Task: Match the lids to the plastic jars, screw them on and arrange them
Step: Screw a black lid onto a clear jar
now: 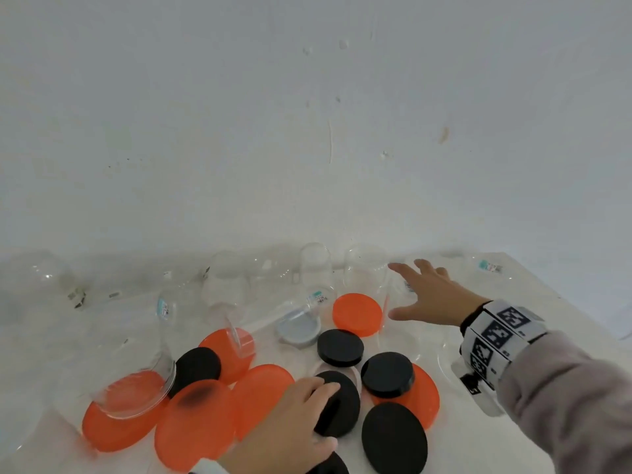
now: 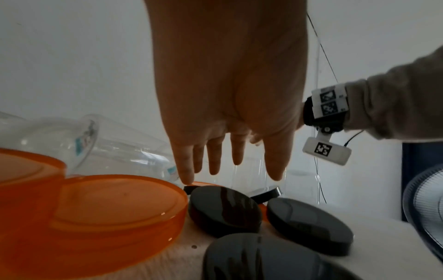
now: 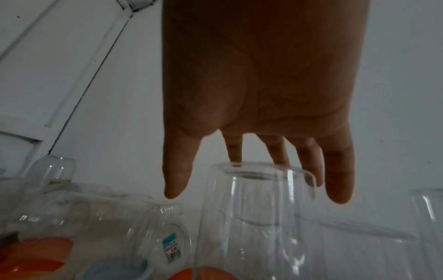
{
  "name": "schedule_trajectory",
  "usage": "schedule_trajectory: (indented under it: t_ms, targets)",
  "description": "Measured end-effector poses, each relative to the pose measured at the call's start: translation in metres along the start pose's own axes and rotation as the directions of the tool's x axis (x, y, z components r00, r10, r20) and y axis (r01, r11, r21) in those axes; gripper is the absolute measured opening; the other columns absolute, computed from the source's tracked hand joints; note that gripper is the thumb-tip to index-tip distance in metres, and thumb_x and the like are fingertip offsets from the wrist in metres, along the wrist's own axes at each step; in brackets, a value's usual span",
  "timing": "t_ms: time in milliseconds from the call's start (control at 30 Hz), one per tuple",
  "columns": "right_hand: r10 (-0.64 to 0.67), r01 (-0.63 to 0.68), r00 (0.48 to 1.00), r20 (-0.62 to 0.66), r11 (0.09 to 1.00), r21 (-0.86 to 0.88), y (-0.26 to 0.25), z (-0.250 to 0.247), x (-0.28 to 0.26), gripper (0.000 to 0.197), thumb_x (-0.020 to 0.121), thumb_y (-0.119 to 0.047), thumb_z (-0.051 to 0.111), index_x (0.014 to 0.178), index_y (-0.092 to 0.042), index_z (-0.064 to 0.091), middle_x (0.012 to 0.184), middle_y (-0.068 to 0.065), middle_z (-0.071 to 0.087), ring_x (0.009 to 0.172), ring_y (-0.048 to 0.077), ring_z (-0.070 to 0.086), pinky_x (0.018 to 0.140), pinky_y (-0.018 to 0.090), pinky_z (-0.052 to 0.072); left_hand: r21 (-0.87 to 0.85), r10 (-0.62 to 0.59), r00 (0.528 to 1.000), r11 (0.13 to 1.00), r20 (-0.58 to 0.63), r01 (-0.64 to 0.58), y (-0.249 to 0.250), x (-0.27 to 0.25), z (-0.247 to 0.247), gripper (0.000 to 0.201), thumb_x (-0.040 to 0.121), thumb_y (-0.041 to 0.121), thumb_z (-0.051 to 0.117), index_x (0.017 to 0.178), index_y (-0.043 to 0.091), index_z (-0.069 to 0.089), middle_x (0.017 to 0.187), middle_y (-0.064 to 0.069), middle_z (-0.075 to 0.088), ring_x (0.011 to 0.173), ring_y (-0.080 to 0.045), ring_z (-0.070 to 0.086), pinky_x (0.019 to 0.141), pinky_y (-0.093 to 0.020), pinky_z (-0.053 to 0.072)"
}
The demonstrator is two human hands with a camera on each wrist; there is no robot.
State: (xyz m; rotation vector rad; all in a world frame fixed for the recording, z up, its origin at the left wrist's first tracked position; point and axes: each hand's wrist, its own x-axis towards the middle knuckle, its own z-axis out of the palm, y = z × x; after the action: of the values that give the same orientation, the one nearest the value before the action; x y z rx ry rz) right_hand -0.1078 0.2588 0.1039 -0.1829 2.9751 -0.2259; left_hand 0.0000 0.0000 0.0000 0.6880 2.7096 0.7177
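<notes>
A: While the head view shows no jar capped yet, where are the hands?

B: Left hand (image 1: pixel 294 415) rests on a black lid (image 1: pixel 337 403) among orange lids (image 1: pixel 196 422) on the surface (image 1: pixel 478 439); right hand (image 1: pixel 432 295), fingers spread, reaches toward an upright clear jar (image 1: pixel 366 278).

A: Left wrist view?

B: Fingers hang straight above the black lid (image 2: pixel 224 210), gripping nothing.

A: Right wrist?

B: Open fingers (image 3: pixel 177 176) hover at the jar (image 3: pixel 258 217) top; contact unclear. By my judgement, all matching, screwing and arranging remains.
</notes>
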Motion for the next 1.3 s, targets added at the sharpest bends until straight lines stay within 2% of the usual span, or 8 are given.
schedule_trajectory:
  t_ms: [267,467,633,767,933,1033,1133,1300]
  targets:
    - [0.013,-0.004,0.996,-0.092,0.996,0.093,0.006,0.010,-0.006,0.082,0.078,-0.040,0.068,0.146,-0.037,0.023,0.136,0.004,0.028,0.120,0.030,0.031,0.093,0.036,0.041,0.266,-0.045,0.988,0.964,0.146,0.004,0.009,0.030,-0.001,0.082,0.086,0.049,0.053,0.151,0.030,0.005,0.158,0.004,-0.002,0.146,-0.020,0.000,0.116,-0.041,0.019]
    - [-0.073,0.101,0.973,-0.219,0.988,0.119,0.008,0.000,-0.029,0.088,0.070,-0.037,0.073,0.144,-0.039,0.025,0.120,-0.003,0.020,0.106,0.021,0.029,0.083,0.027,0.037,0.400,-0.113,0.973,0.916,0.202,0.024,0.021,0.037,0.002,0.088,0.084,0.051,0.056,0.151,0.027,0.004,0.159,-0.002,-0.003,0.144,-0.026,0.004,0.114,-0.046,0.015]
    - [-0.108,0.164,0.952,-0.287,0.970,0.179,0.012,-0.009,-0.048,0.084,0.066,-0.025,0.076,0.136,-0.036,0.031,0.114,-0.007,0.016,0.111,0.020,0.027,0.086,0.024,0.035,0.449,-0.147,0.979,0.891,0.141,0.069,0.022,0.038,0.007,0.084,0.082,0.042,0.057,0.149,0.027,0.008,0.155,-0.005,0.010,0.137,-0.030,0.021,0.110,-0.042,0.022]
    - [-0.102,0.200,0.937,-0.334,0.941,0.274,0.016,-0.010,-0.057,0.075,0.064,-0.025,0.078,0.125,-0.036,0.035,0.115,-0.007,0.023,0.108,0.018,0.035,0.082,0.023,0.035,0.353,-0.161,0.986,0.926,0.053,0.132,0.019,0.038,0.005,0.084,0.081,0.046,0.055,0.150,0.028,0.010,0.150,-0.002,0.020,0.132,-0.026,0.027,0.108,-0.037,0.028]
    - [0.032,0.144,0.932,-0.361,0.882,0.449,0.023,0.003,-0.064,0.073,0.062,-0.050,0.081,0.117,-0.031,0.037,0.112,-0.007,0.044,0.099,0.013,0.049,0.073,0.022,0.038,-0.064,-0.191,0.979,0.980,-0.072,0.186,0.016,0.032,-0.013,0.087,0.077,0.051,0.062,0.149,0.030,0.018,0.146,0.006,0.027,0.132,-0.015,0.030,0.110,-0.030,0.030]
    - [0.172,0.069,0.934,-0.313,0.775,0.628,0.024,0.014,-0.066,0.069,0.062,-0.058,0.079,0.110,-0.023,0.044,0.099,-0.007,0.054,0.087,0.006,0.054,0.066,0.019,0.040,-0.246,-0.247,0.957,0.947,-0.150,0.206,0.014,0.023,-0.027,0.077,0.073,0.050,0.066,0.141,0.032,0.033,0.135,0.006,0.040,0.125,-0.014,0.041,0.106,-0.035,0.038]
    - [0.272,-0.024,0.951,-0.144,0.533,0.846,0.021,0.023,-0.067,0.067,0.059,-0.058,0.079,0.096,-0.012,0.050,0.090,0.004,0.058,0.074,0.015,0.058,0.069,0.034,0.056,-0.345,-0.275,0.936,0.920,-0.222,0.188,0.011,0.017,-0.041,0.064,0.072,0.049,0.068,0.129,0.031,0.045,0.120,0.004,0.054,0.111,-0.014,0.054,0.098,-0.038,0.047]
    - [0.072,-0.255,0.965,0.252,0.036,0.966,0.015,0.038,-0.069,0.076,0.049,-0.043,0.086,0.106,-0.003,0.057,0.097,0.020,0.058,0.075,0.031,0.068,0.072,0.039,0.058,-0.508,-0.366,0.888,0.841,-0.278,0.188,0.005,0.007,-0.060,0.061,0.082,0.042,0.067,0.136,0.032,0.041,0.124,0.009,0.054,0.114,-0.011,0.054,0.098,-0.033,0.046]
